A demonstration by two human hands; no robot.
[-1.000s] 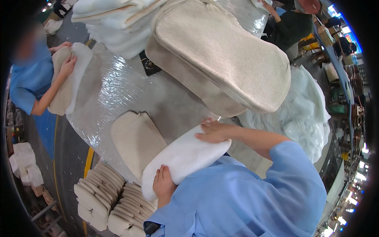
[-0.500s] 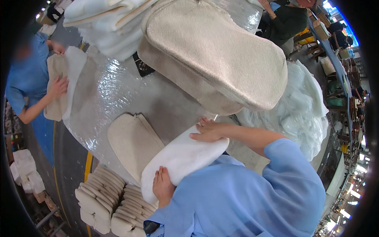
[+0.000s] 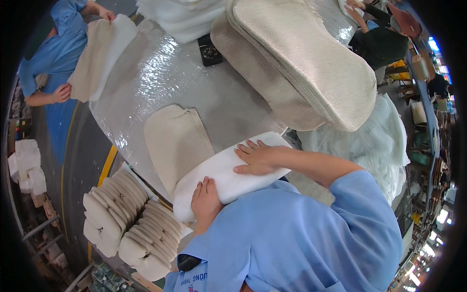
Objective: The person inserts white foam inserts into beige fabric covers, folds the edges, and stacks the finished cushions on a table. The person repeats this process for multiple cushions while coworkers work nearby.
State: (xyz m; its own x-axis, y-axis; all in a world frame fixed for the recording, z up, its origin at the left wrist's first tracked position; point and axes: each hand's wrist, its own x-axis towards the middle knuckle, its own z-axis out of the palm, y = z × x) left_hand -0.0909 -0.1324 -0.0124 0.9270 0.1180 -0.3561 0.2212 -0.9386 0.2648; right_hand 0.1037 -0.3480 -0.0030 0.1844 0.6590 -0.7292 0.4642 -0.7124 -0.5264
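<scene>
A long white padding sheet [image 3: 228, 182] with rounded ends lies at the near edge of the table, against my blue shirt. My left hand [image 3: 206, 198] rests flat on its left part, fingers stretched out. On the right part my right hand [image 3: 257, 156] lies palm down with its fingers spread. Neither hand grips anything. A beige fabric cover [image 3: 174, 136] lies flat beside the padding, to its left, and the padding overlaps its near end. The far side of the table holds a tall stack of beige fabric pieces [image 3: 311, 58].
Plastic film covers the table [image 3: 146, 92]. Folded white padding [image 3: 180, 17] and a black object [image 3: 209, 51] lie at the back. Finished-looking beige pads stand in rows [image 3: 116, 204] at lower left. Clear plastic [image 3: 360, 136] bulges at right. A co-worker [image 3: 61, 63] handles fabric at far left.
My right hand has gone from the padding's far right end to lie flatter on its top. My left hand stays on the padding. The co-worker's hands have shifted on their fabric; the view has moved.
</scene>
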